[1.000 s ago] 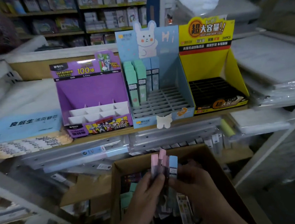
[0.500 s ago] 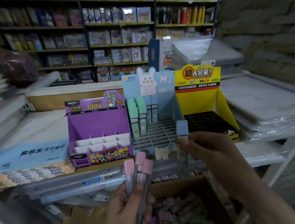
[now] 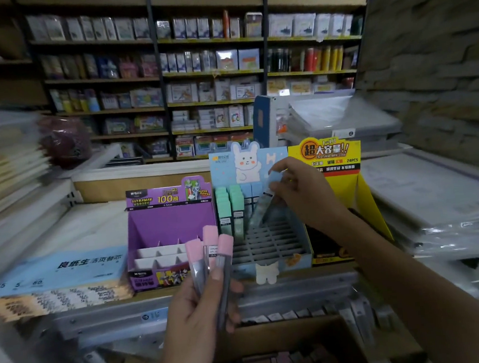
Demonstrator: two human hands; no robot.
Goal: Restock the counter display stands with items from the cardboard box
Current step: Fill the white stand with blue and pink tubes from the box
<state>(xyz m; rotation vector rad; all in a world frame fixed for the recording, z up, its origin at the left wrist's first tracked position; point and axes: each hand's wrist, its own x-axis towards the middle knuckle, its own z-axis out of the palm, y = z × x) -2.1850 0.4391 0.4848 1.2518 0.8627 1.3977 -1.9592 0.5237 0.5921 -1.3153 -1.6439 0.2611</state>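
Three display stands sit side by side on the counter: a purple one (image 3: 170,225), a light blue rabbit one (image 3: 270,245) with a grid of slots, and a yellow one (image 3: 346,189). My right hand (image 3: 300,196) pinches a blue-capped lead tube (image 3: 264,201), tilted, its lower end over the blue stand's back slots beside several green and blue tubes (image 3: 230,208). My left hand (image 3: 197,309) grips three pink-capped tubes (image 3: 211,259) upright in front of the stands. The cardboard box (image 3: 276,354) lies at the bottom with several tubes inside.
Stacks of paper packs (image 3: 55,272) lie left of the stands and wrapped stacks (image 3: 442,198) on the right. Clear plastic cases (image 3: 157,313) fill the shelf below the counter. Stocked shelves (image 3: 211,76) line the back wall.
Both hands rose out of the box with the tubes. My right hand took the blue-capped tube away from the bunch and carried it up to the blue stand; the left keeps the pink ones.
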